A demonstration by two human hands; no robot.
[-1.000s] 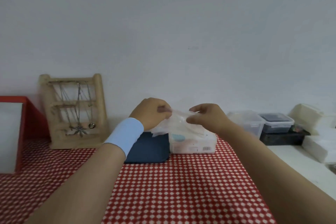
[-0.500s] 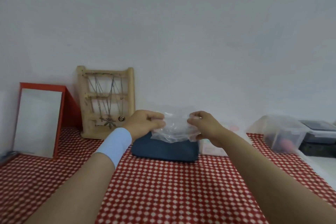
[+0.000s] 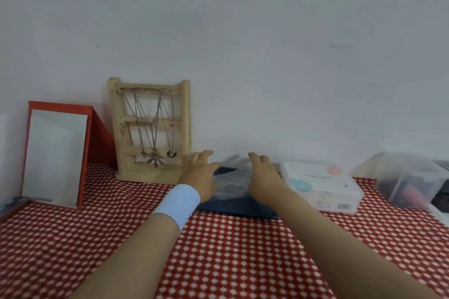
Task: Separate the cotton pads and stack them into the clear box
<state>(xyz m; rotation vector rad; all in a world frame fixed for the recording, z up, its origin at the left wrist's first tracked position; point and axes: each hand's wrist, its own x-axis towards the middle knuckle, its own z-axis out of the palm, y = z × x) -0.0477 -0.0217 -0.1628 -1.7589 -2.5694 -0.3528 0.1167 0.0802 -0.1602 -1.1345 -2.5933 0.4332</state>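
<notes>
A crumpled clear plastic bag (image 3: 232, 183) lies on top of a dark blue flat case (image 3: 237, 209) near the wall. My left hand (image 3: 198, 172), with a light blue wristband, is at the bag's left side and its fingers are stretched out. At the bag's right side, my right hand (image 3: 263, 175) also has straight fingers that touch the plastic. A white pack of cotton pads (image 3: 320, 185) with pink and blue spots lies just right of the case. Further right stands a clear plastic box (image 3: 408, 178) with blurred things inside.
A red-and-white checked cloth (image 3: 218, 250) covers the table. A wooden jewellery stand (image 3: 150, 128) with necklaces leans at the wall left of my hands. A red-framed mirror (image 3: 57, 153) stands at the far left. A dark container (image 3: 443, 192) sits behind the clear box.
Both hands held the clear bag up by pinching it; now the bag has come down onto the blue case and my fingers have spread open beside it.
</notes>
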